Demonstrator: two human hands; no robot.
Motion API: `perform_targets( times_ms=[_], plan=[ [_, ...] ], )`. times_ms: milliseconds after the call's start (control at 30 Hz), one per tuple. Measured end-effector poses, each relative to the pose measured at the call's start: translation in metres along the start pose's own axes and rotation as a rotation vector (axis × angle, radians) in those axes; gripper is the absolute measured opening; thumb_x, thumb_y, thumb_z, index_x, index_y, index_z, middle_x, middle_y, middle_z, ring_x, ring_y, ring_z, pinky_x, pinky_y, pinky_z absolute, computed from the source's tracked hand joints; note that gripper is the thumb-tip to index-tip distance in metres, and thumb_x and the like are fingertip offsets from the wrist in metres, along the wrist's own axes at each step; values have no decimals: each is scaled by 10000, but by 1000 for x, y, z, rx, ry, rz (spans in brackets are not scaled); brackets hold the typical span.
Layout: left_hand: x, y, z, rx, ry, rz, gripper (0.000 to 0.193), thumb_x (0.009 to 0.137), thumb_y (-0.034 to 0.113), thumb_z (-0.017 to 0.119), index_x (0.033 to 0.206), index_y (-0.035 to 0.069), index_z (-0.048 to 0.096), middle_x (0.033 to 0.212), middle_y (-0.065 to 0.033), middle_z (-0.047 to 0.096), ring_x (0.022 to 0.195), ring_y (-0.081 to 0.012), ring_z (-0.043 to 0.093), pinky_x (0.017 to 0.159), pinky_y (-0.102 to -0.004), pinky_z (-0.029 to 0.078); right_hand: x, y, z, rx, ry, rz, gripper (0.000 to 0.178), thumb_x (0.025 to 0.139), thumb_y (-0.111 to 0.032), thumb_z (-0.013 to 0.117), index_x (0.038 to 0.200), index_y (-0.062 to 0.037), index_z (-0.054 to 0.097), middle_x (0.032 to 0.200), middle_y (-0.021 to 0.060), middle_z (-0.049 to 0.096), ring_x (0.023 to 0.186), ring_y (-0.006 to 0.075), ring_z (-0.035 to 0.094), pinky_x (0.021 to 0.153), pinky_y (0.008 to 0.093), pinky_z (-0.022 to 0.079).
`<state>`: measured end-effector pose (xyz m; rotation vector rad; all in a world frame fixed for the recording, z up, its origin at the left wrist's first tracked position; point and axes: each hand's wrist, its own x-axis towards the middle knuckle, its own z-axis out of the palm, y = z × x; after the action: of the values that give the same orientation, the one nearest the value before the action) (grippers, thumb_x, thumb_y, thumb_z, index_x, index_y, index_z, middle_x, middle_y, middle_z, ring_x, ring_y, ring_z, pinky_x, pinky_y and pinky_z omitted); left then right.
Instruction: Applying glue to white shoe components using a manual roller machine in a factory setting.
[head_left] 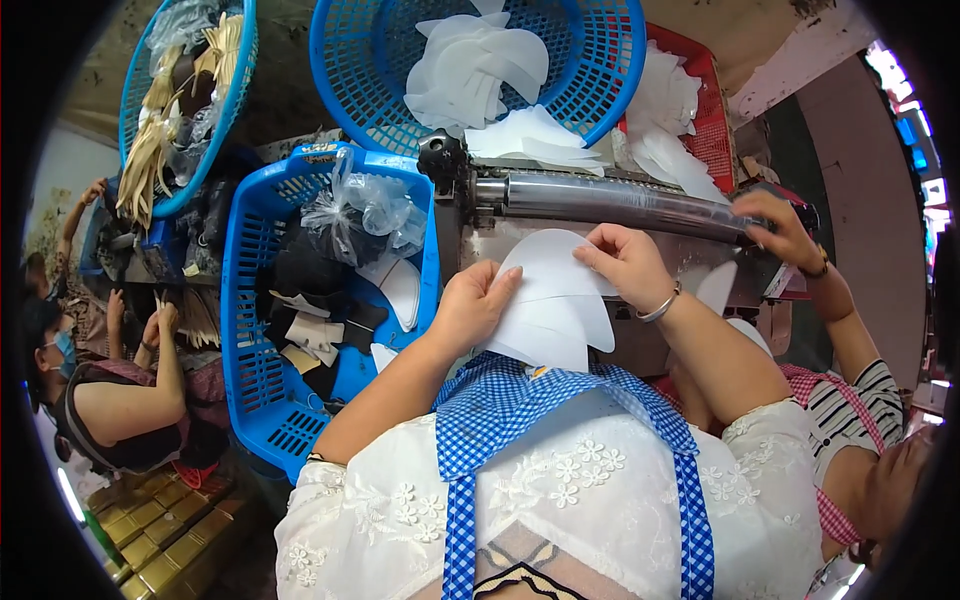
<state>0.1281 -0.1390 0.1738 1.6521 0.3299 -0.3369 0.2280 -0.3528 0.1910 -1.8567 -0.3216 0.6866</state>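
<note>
Between my two hands I hold several thin white curved cut pieces [548, 290], fanned over one another in front of my blue checked apron. My left hand [476, 303] pinches their left edge, thumb on top. At the upper right edge, my right hand [628, 266] grips the top rounded piece between thumb and fingers. Just beyond the pieces lies a shiny metal roller [610, 200] of a machine, with a black knob [441, 155] at its left end. A small stack of white pieces [530, 138] rests behind the roller.
A blue basket [335, 160] with dark pieces and plastic bags stands at my left. Beyond the roller are a round blue basket [365, 100] and a red basket [712, 110], both with white pieces. A co-worker's hand [778, 228] is by the roller's right end; another person sits far left.
</note>
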Motion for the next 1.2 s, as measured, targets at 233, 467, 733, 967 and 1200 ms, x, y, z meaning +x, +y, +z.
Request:
perform_targets(
  times_ms=[233, 467, 733, 967, 1200],
  plan=[
    [17, -18, 7, 259, 13, 90, 346, 938, 277, 514, 820, -31, 619, 636, -49, 575, 597, -108, 499, 548, -295, 422, 9, -24, -9, -662, 336, -413, 176, 822, -171, 648, 849, 3, 631, 697, 87, 613, 626, 160, 555, 602, 271, 441],
    [64, 13, 25, 169, 287, -4, 431, 907, 356, 542, 753, -40, 614, 588, -74, 548, 539, -138, 451, 521, -333, 404, 117, -26, -26, -723, -38, 20, 213, 788, -226, 642, 859, -26, 622, 814, 137, 612, 774, 319, 584, 705, 437, 459],
    [-24, -17, -24, -97, 124, 109, 229, 885, 202, 601, 951, -16, 584, 780, -96, 655, 710, -129, 610, 609, -263, 475, 7, -45, 2, -1040, 10, -1054, 133, 690, -113, 581, 809, -52, 583, 723, 73, 507, 657, 238, 523, 563, 346, 415],
    [-25, -17, -14, -84, 52, -168, 150, 914, 164, 568, 869, 21, 564, 704, 6, 574, 611, -33, 474, 535, -190, 377, 21, -14, 0, -1218, 72, -841, 130, 705, -140, 534, 807, -62, 553, 738, 69, 494, 680, 221, 532, 571, 309, 450],
    [38, -21, 21, -49, 110, -152, 328, 872, 278, 596, 928, -45, 598, 763, -130, 631, 686, -169, 580, 624, -318, 461, 91, -37, -3, -974, 175, -657, 256, 819, -279, 593, 873, -32, 628, 829, 115, 591, 766, 297, 585, 679, 380, 476]
  ],
)
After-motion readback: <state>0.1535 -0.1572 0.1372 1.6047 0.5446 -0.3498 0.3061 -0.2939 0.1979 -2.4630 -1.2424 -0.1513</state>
